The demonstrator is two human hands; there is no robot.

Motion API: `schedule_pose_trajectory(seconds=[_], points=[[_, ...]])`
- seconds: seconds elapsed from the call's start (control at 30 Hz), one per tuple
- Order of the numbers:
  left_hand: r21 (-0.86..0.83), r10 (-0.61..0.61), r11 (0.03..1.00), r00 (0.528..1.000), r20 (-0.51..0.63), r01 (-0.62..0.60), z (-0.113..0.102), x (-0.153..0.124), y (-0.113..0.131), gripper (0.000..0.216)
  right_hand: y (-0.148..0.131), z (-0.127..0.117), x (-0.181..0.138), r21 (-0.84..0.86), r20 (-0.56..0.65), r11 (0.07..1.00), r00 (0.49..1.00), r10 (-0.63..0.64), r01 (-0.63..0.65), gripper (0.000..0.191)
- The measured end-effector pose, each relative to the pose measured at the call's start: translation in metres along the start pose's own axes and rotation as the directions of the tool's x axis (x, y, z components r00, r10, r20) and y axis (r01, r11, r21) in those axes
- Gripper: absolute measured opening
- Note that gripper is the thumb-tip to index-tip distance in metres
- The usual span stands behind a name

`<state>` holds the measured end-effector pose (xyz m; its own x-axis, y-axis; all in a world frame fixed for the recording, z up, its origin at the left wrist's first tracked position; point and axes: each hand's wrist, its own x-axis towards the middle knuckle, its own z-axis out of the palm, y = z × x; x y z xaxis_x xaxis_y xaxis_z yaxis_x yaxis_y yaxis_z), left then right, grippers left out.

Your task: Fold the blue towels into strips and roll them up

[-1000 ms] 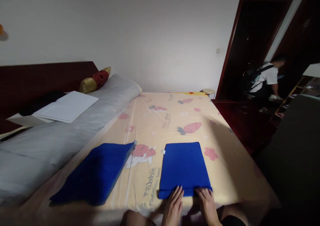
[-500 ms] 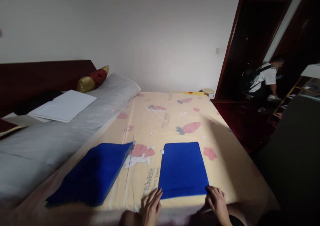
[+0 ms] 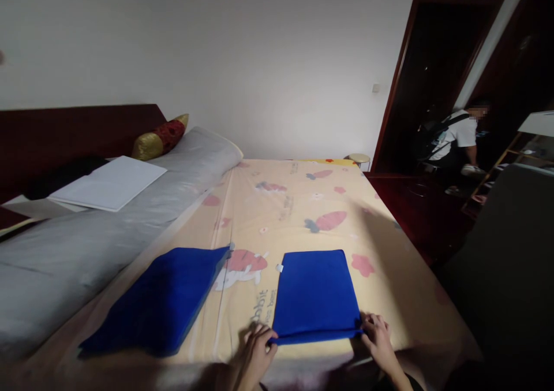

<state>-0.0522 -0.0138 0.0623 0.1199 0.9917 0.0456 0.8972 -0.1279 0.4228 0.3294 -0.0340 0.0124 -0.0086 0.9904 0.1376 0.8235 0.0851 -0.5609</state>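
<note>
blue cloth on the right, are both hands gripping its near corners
Yes, the left hand pinches the near left corner of the folded blue cloth and the right hand pinches its near right corner.

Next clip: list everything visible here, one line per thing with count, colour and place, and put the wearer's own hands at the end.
folded cloth: 1, blue, near edge of the bed, both near corners pinched
cloth stack: 1, blue, on the bed to the left of the folded cloth
bedsheet: 1, pale yellow with pink prints, covering the bed
grey bedding: 1, grey, along the bed's left side
white board: 1, white, lying on the grey bedding
bolster pillow: 1, red and gold, by the headboard
headboard: 1, dark red wood, far left
stool: 1, pale, beyond the bed's far end
person: 1, white shirt, black backpack, by the doorway
left hand: 1, gripping the cloth's near left corner
right hand: 1, gripping the near right corner
</note>
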Motion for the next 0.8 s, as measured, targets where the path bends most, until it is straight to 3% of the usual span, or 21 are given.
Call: schedule_pose_trajectory(seconds=[0.13, 0.27, 0.37, 0.43, 0.5, 0.63, 0.8], points=[[0.045, -0.127, 0.991, 0.992, 0.001, 0.126, 0.006, 0.004, 0.009, 0.026, -0.001, 0.01, 0.0, -0.05, -0.082, 0.997, 0.996, 0.046, -0.05, 0.023], [0.153, -0.205, 0.96, 0.96, -0.189, 0.235, 0.034, 0.005, 0.032, 0.04, -0.023, 0.029, 0.004, -0.165, -0.305, 0.973, 0.946, 0.105, -0.161, 0.032], [0.101, -0.052, 0.992, 0.982, -0.18, 0.071, 0.053, 0.007, 0.06, 0.049, -0.057, 0.044, 0.009, -0.182, -0.264, 0.983, 0.961, -0.078, 0.03, 0.038], [0.005, 0.093, 0.996, 0.989, -0.118, -0.094, 0.059, 0.01, 0.076, 0.041, -0.077, 0.053, 0.012, -0.14, -0.166, 0.974, 0.965, -0.201, 0.179, 0.04], [-0.055, 0.173, 0.982, 0.981, -0.082, -0.178, 0.063, 0.012, 0.084, 0.031, -0.089, 0.059, 0.015, -0.113, -0.118, 0.966, 0.962, -0.247, 0.234, 0.034], [0.016, 0.19, 0.982, 0.974, -0.121, -0.19, 0.073, 0.011, 0.065, 0.027, -0.079, 0.06, 0.016, -0.169, -0.142, 0.965, 0.964, -0.223, 0.199, 0.016], [0.231, 0.187, 0.962, 0.969, -0.162, -0.147, 0.085, 0.01, 0.023, 0.031, -0.049, 0.049, 0.017, -0.21, -0.169, 0.966, 0.968, -0.187, 0.15, 0.017]])
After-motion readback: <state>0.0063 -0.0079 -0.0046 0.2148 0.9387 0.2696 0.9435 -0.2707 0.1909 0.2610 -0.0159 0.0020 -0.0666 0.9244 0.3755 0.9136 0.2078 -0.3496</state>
